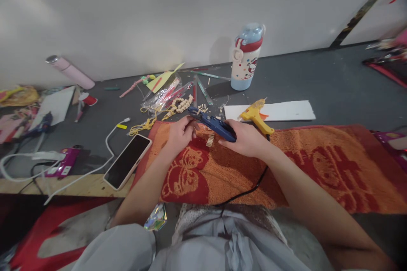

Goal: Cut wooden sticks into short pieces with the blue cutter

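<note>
My right hand [246, 137] is closed around the handles of a blue plier-like cutter [214, 126], held slantwise above the towel with its head pointing away to the left. My left hand [182, 134] sits beside the cutter's head, fingers curled and thumb pinched in; whatever is between them is hidden. Below the tool, a row of short pale sticks [210, 139] lies on an orange and red towel [235, 173]. More small pale pieces [202, 109] are scattered just past the towel's far edge.
A yellow glue gun [257, 116] rests on a white board [291, 111], its black cord crossing the towel. Behind stands a cup [244, 65] with a blue lid. Leftward are a phone [128, 162], a white cable [110, 137], plastic packets [165, 95] and a pink bottle [71, 72].
</note>
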Tool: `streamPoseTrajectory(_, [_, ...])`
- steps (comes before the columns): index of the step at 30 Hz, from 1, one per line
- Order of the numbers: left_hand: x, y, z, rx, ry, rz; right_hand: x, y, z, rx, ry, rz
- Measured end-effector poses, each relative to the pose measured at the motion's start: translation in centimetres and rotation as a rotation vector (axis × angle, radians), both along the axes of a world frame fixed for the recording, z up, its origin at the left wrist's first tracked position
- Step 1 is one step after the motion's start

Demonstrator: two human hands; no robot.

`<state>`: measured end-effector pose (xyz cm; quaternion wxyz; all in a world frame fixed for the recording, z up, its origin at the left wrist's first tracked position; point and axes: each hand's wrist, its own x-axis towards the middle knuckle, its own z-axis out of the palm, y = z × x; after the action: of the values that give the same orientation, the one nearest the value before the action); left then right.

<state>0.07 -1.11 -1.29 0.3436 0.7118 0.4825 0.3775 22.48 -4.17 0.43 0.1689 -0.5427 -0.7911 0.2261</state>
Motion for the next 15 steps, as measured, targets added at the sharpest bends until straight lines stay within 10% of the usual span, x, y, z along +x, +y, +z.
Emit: streamPoseTrajectory(15, [0.1, 0.03, 0.25, 0.0, 0.028, -0.04, 0.07, 0.03, -0.2, 0.037, -0.021, 0.005])
